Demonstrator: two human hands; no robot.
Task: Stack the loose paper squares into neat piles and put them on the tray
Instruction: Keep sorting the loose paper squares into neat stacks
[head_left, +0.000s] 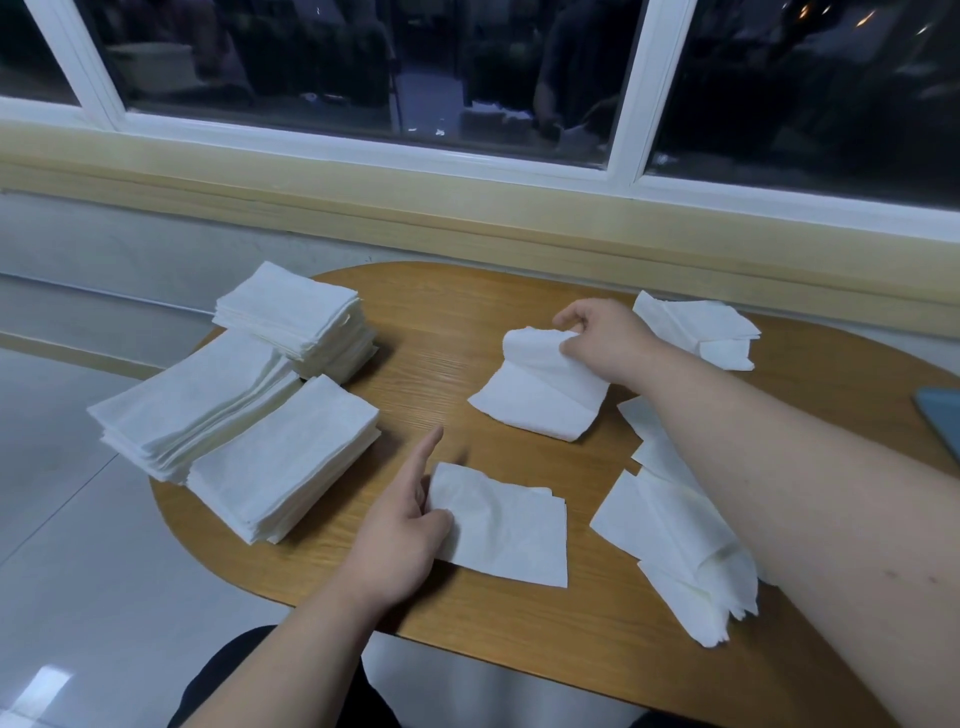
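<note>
Three neat piles (280, 462) sit on counter (467, 322) left; loose squares (675, 519) remain ctr & right. Right grip (608, 343) pinches curled square (535, 395) mid-counter; left grip (400, 525) pinches near square (504, 525), index out. No tray seen; approx. half done.

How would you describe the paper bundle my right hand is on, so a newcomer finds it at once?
Start at the oval brown wooden table under the window. Near its middle, right of the three neat white stacks, lies a small pile of white paper squares. It alone has its far edge curled up, pinched by the right hand.
</note>
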